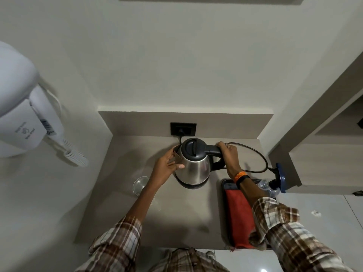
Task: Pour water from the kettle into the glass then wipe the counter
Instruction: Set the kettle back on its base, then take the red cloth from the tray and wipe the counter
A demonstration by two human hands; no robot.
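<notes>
Right, my right hand [225, 152] is wrapped round the black handle of the rounded steel kettle [193, 165] at the counter's back; my left hand [167, 165], fingers spread, steadies its slippery, probably heavy side. The fragile clear glass [139, 185] stands near, left.

kettle [193, 163] mid-counter [117, 222] | glass [139, 185] left of it | cloth [238, 216] in tray [223, 185] right | socket [183, 128] behind

Nothing legible from my feed. White wall-mounted hair dryer [21, 107] carries a small printed logo, lettering and a barcode sticker, all too blurred to read.
</notes>
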